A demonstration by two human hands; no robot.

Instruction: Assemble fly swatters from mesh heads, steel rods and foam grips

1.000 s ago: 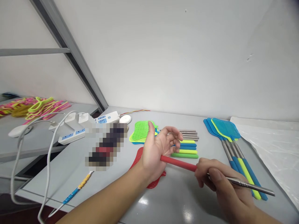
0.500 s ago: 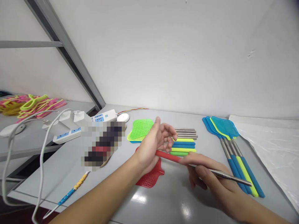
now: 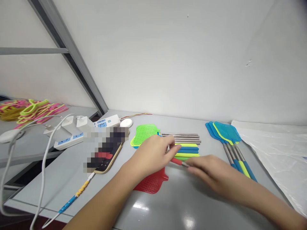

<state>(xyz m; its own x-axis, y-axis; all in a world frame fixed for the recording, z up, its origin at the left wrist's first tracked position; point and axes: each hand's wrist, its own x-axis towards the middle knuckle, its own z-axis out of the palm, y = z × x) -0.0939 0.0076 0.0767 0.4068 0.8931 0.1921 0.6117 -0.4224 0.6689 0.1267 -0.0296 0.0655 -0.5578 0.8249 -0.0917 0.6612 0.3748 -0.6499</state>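
Note:
My left hand (image 3: 154,153) is closed over the far end of a red grip (image 3: 176,161), with part of it hidden under the fingers. My right hand (image 3: 207,169) pinches the metal rod (image 3: 185,164) that comes out of the grip's near end; the rest of the rod is hidden behind that hand. Under my left wrist lies a red fly swatter head (image 3: 153,182). Green and yellow swatter heads (image 3: 145,133) are stacked behind it. Just past my hands are several bare metal rods (image 3: 183,138) and a row of coloured grips (image 3: 188,150).
Several fly swatters (image 3: 227,131) with blue and yellow grips lie at the right, beside a white plastic sheet (image 3: 271,143). To the left are a phone (image 3: 116,153) on a cable, a power strip (image 3: 102,123) and a white round device (image 3: 126,123). A wall stands behind.
My left hand has turned palm down and closed on the red grip. My right hand has slid along the rod up to the grip, and the rod's free end is now out of sight.

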